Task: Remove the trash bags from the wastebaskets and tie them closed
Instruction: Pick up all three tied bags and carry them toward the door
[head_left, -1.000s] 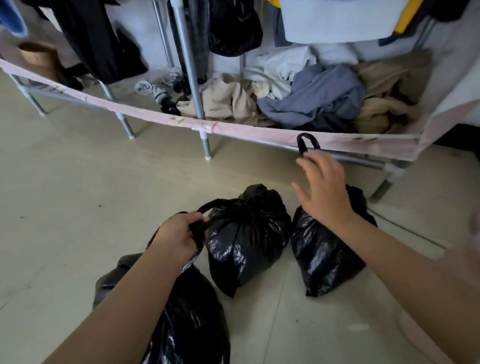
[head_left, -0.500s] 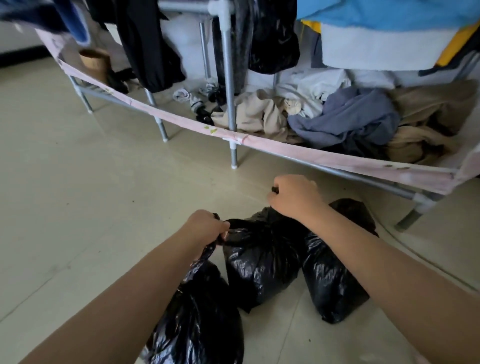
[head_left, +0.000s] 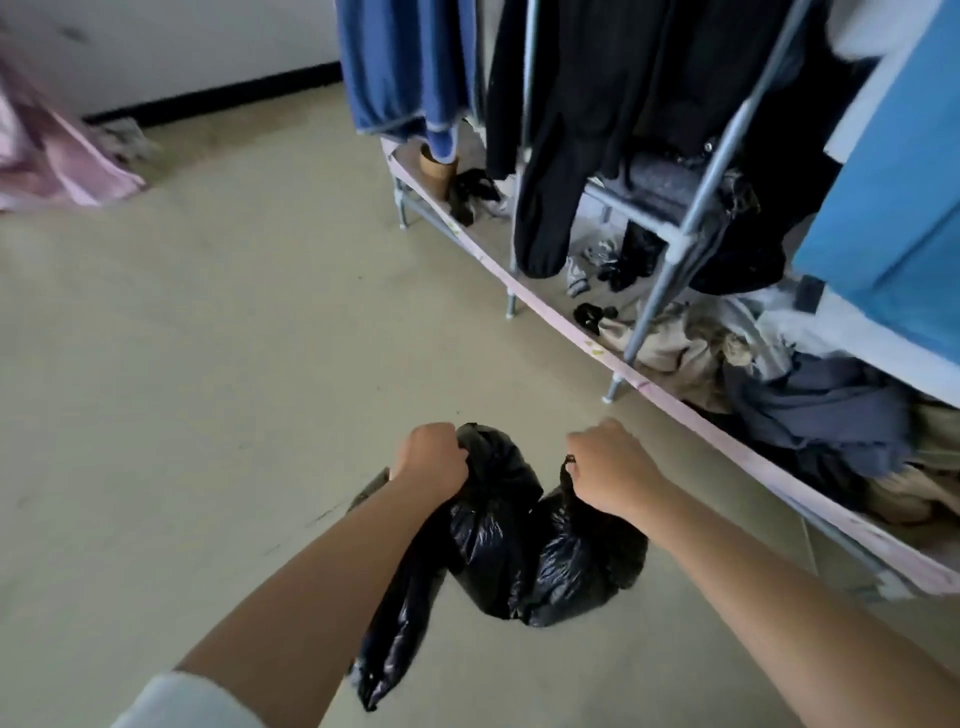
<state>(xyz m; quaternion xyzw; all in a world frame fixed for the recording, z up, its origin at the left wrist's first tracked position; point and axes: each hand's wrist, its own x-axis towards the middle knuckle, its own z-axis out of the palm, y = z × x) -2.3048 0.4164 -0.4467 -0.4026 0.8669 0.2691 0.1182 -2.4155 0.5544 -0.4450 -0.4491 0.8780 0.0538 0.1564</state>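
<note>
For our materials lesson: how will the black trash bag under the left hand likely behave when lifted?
Probably floppy: the black trash bag sags in folds below the left hand. Its glossy film looks slippery. It seems light, hanging from one grip.

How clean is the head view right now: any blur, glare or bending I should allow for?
Head view: motion smear at the upper left on the pink cloth; hands and black trash bags fairly sharp, with glossy highlights on the plastic; wide-angle lens bows the clothes rack rail; soft, even daylight, with faint shadows.
</note>
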